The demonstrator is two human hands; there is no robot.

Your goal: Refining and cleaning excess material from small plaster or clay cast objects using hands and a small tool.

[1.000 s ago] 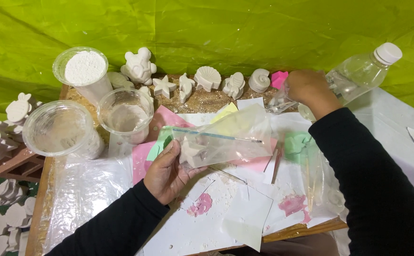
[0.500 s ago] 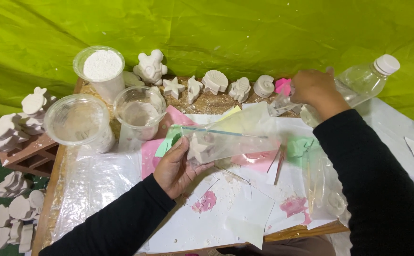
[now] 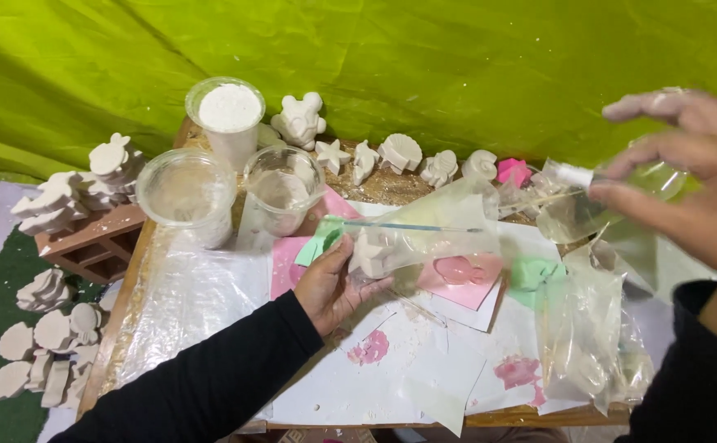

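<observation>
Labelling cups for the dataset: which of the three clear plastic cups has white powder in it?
The rear cup, by the green sheet, is filled near its rim with white powder. The wide cup and middle cup in front look empty.

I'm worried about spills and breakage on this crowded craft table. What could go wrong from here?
The right hand holds a clear plastic bottle tilted above the table; it might drip onto the paper sheets.

The left hand grips a clear zip bag with a white figure inside; it could slip out if the bag is open.

The cup of white powder stands close by, so a reaching sleeve might tip it.
</observation>
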